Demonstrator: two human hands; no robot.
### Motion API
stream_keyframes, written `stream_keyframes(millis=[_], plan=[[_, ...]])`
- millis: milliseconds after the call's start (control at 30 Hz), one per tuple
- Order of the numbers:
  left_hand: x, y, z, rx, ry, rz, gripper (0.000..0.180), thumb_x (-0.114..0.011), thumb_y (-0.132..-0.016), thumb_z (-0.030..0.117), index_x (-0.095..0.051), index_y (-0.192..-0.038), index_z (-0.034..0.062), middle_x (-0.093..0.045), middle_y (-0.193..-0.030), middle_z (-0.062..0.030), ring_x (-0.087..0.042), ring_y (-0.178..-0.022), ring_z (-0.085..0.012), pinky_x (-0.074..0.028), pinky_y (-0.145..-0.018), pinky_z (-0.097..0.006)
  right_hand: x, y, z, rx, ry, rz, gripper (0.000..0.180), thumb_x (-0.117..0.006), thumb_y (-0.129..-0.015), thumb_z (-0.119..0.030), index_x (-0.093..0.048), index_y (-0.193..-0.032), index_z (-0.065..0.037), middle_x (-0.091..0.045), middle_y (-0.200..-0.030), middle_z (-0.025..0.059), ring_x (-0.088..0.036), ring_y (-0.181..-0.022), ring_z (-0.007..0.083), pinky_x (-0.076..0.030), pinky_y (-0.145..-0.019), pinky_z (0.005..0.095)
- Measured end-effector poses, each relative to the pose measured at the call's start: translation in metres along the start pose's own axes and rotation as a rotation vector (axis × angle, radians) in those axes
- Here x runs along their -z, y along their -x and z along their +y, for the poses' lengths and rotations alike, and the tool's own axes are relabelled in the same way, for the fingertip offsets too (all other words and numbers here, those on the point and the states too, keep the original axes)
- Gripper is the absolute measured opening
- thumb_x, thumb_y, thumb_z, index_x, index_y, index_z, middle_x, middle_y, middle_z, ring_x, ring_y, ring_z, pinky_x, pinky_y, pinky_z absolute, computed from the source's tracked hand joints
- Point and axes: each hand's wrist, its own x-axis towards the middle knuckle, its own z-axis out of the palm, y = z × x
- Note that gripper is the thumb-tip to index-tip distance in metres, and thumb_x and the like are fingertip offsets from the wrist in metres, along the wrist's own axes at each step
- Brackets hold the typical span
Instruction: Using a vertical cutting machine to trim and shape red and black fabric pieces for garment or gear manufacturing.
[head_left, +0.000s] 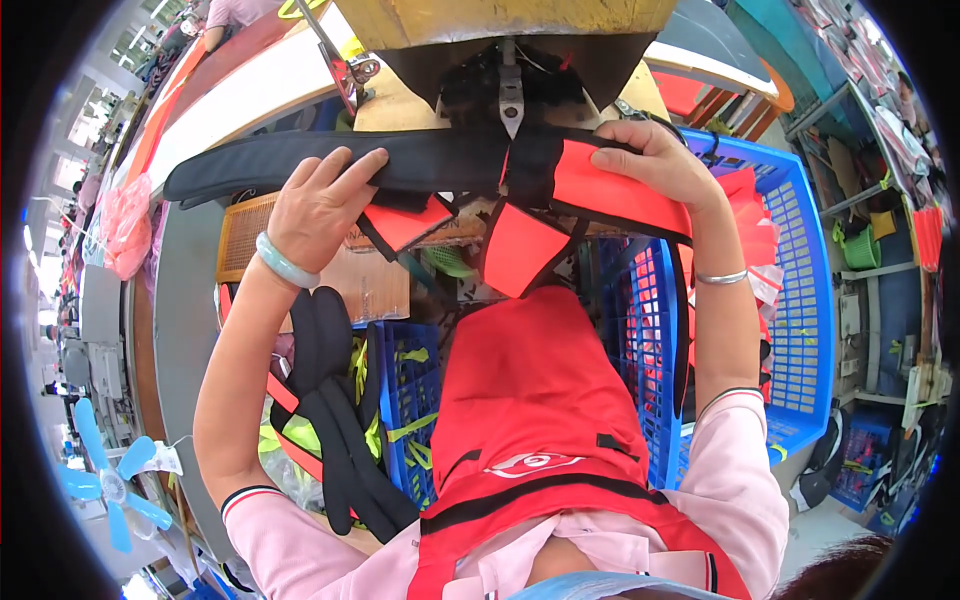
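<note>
A long black padded strap with orange-red fabric pieces lies crosswise beneath the sewing machine's needle area. My left hand holds it left of the machine, with bent fingers over the top and the thumb out of sight. At the strap's right part, an orange-red panel with black edging sits under my right thumb. My right hand grips there, its fingers curled at the far edge. Two orange-red flaps with black edging hang toward me, one left flap and one middle flap.
A blue plastic basket with orange-red pieces stands at my right. Another blue basket is low at my left, beside several black padded straps. A blue fan stands far left. Shelving rises at the right.
</note>
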Motion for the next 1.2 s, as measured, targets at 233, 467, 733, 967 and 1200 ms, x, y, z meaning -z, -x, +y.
stream_keyframes(millis=[233, 467, 733, 967, 1200], plan=[[0.0, 0.008, 0.019, 0.016, 0.056, -0.018, 0.008, -0.068, -0.074, 0.013, -0.066, -0.079, 0.0065, -0.058, -0.126, -0.0021, -0.054, -0.103, -0.0206, -0.045, -0.079, -0.032, -0.007, 0.01, 0.006, 0.009, -0.07, -0.045, 0.028, -0.067, -0.093, -0.023, -0.067, -0.106, 0.002, -0.065, -0.088, -0.0033, -0.055, -0.083, 0.0046, -0.046, -0.075, 0.023], [0.002, 0.001, 0.011, 0.018, 0.049, -0.016, 0.01, -0.068, -0.073, 0.011, -0.067, -0.081, 0.0046, -0.057, -0.127, -0.0033, -0.054, -0.104, -0.0217, -0.045, -0.079, -0.033, -0.007, 0.007, -0.004, 0.019, -0.046, 0.027, 0.027, -0.066, -0.092, -0.022, -0.066, -0.104, 0.002, -0.064, -0.085, -0.0024, -0.054, -0.081, 0.004, -0.046, -0.073, 0.0229], [0.004, 0.018, -0.004, 0.116, 0.002, -0.08, 0.013, -0.064, -0.078, 0.009, -0.067, -0.09, 0.0035, -0.057, -0.129, -0.005, -0.055, -0.105, -0.0235, -0.045, -0.081, -0.034, 0.007, 0.015, 0.002, 0.094, 0.059, 0.102, 0.025, -0.066, -0.092, -0.021, -0.064, -0.1, 0.003, -0.059, -0.081, -0.002, -0.051, -0.076, 0.0066, -0.043, -0.068, 0.0236], [0.052, 0.058, 0.028, 0.298, 0.314, -0.201, 0.043, -0.06, -0.068, -0.001, -0.065, -0.11, 0.002, -0.059, -0.119, -0.0109, -0.058, -0.101, -0.0297, -0.045, -0.085, -0.038, 0.005, 0.058, 0.015, 0.039, -0.045, 0.042, 0.022, -0.068, -0.093, -0.022, -0.064, -0.099, -0.002, -0.056, -0.081, -0.0052, -0.048, -0.076, 0.0036, -0.043, -0.068, 0.022], [0.078, 0.119, 0.102, 0.953, 1.129, 0.057, 0.045, -0.073, -0.074, 0.002, -0.063, -0.118, 0.0037, -0.06, -0.113, -0.018, -0.054, -0.111, -0.0343, -0.04, -0.098, -0.04, -0.027, 0.09, 0.014, 0.07, -0.137, -0.084, 0.02, -0.066, -0.093, -0.019, -0.063, -0.1, 0.0, -0.058, -0.082, -0.0023, -0.05, -0.077, 0.0057, -0.044, -0.068, 0.024]])
